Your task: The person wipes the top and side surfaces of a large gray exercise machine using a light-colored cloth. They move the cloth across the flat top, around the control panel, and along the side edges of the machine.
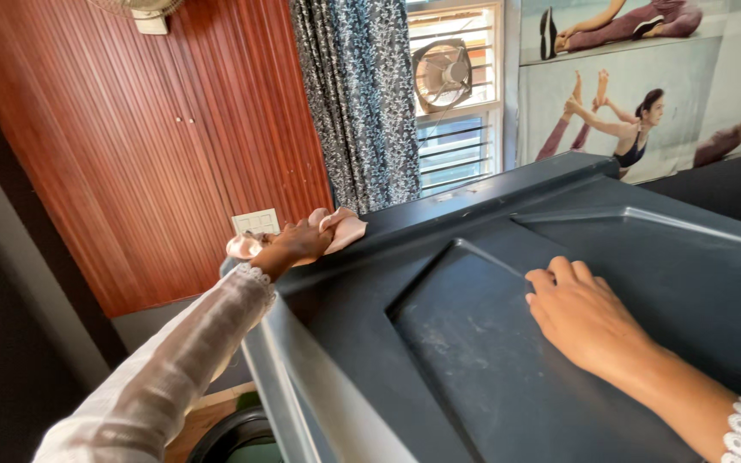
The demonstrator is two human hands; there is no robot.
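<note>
Two bare hands work on a large dark grey moulded panel [490, 360], seemingly plastic, with raised ribs and a sunken rectangular field, which fills the lower right of the head view. The left hand [298, 244] is closed around a bunched pale pink cloth [340, 227] and presses it against the panel's far upper edge, just in front of a white wall switch plate [256, 222]. The right hand [581, 313] lies flat, palm down, fingers together and holding nothing, with its fingertips at the ridge that borders the sunken field. Both wrists show white lace-edged sleeves.

The cloth looks soft, light and limp; it folds over itself and likely takes whatever shape the fingers give it, so a loose fistful through the middle, as it is held now, seems the natural grip. It is probably neither slippery nor fragile. The panel appears stiff and smooth, with pale scuffs and dust in the recess; its surface may be slick under a flat palm, and the ribs and rim look like the firmest places to brace against.

Behind stand a reddish wood-panelled wall [156, 146], a patterned grey curtain [358, 103], a window with an exhaust fan [443, 73] and a poster of people stretching [645, 86].
</note>
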